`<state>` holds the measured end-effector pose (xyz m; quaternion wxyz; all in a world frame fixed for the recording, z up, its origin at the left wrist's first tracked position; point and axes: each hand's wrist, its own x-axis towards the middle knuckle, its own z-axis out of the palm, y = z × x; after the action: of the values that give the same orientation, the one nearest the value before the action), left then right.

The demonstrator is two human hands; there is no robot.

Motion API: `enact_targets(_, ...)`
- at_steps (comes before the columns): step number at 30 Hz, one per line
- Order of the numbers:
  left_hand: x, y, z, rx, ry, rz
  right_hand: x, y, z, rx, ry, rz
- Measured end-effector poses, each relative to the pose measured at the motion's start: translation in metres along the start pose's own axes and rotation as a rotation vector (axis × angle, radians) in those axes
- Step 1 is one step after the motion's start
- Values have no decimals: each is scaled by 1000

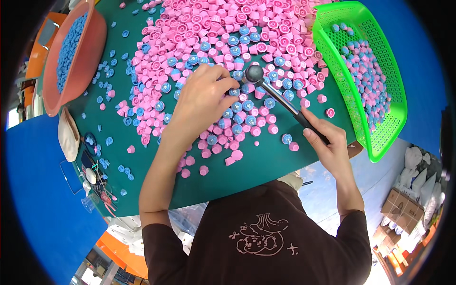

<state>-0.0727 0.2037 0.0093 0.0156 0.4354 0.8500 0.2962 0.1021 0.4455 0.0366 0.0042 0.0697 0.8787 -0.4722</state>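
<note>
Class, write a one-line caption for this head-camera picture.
Left hand steadies pink-and-blue caps; right hand holds a small mallet over them.

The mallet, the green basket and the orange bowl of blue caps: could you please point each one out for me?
mallet point(254, 73), head view, on its round dark head.
green basket point(330, 57), head view, on its left wall.
orange bowl point(90, 52), head view, on its right rim.

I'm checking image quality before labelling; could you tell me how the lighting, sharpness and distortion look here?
Head view: even, bright light, soft shadows under the left hand and mallet; centre sharp; fisheye bends the green mat edge and green basket; black vignette at the corners.
</note>
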Motion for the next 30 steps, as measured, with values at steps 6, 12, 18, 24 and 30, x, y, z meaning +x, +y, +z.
enact_targets(6,-1,0,0,-2,-20,-22,-1,-7,-1,-17,-67,52)
enact_targets(12,-24,-11,-51,37,189,-145,-2,-18,4,-105,19,-202)
enact_targets(18,-91,-48,-119,174,365,-476,11,-22,5,-157,-75,-73)
enact_targets(24,-142,-119,-123,304,497,-705,10,-11,6,-1,37,68)
enact_targets(30,-128,-137,-116,350,488,-709,16,-10,13,-40,-51,16)
